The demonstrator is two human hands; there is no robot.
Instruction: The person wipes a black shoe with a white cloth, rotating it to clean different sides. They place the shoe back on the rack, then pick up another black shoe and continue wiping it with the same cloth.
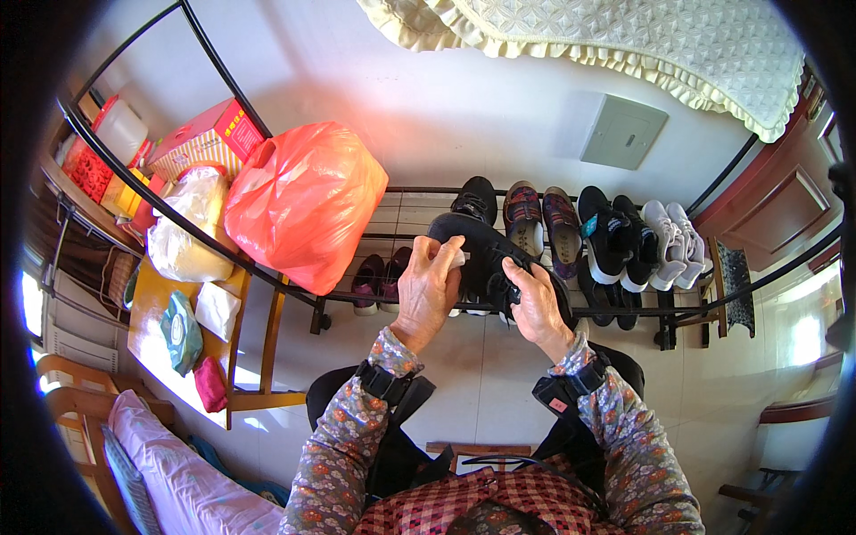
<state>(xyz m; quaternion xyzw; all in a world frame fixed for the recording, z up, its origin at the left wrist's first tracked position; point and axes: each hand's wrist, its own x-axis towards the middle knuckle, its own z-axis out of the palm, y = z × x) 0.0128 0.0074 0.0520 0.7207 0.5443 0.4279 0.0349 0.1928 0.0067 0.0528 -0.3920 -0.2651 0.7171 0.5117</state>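
A black lace-up shoe point(478, 239) is held at its ankle end by my right hand point(537, 304), with the thumb over the opening and laces. Its toe points up and to the left, above the front rail of a metal wire shoe rack point(411, 212). My left hand point(428, 294) pinches a small white wipe or tissue point(459, 259) beside the shoe's toe. Whether the wipe touches the shoe, I cannot tell. Behind it on the rack stands another black shoe point(475, 199), partly covered by the held one.
Patterned slip-on shoes point(523, 217), black sneakers point(605, 231) and white sneakers point(672, 244) line the rack's right side. A full red plastic bag point(307, 200) bulges at its left. On a wooden table point(150, 321) lie a blue-green packet point(181, 332), white tissue point(217, 310) and red cloth point(210, 384).
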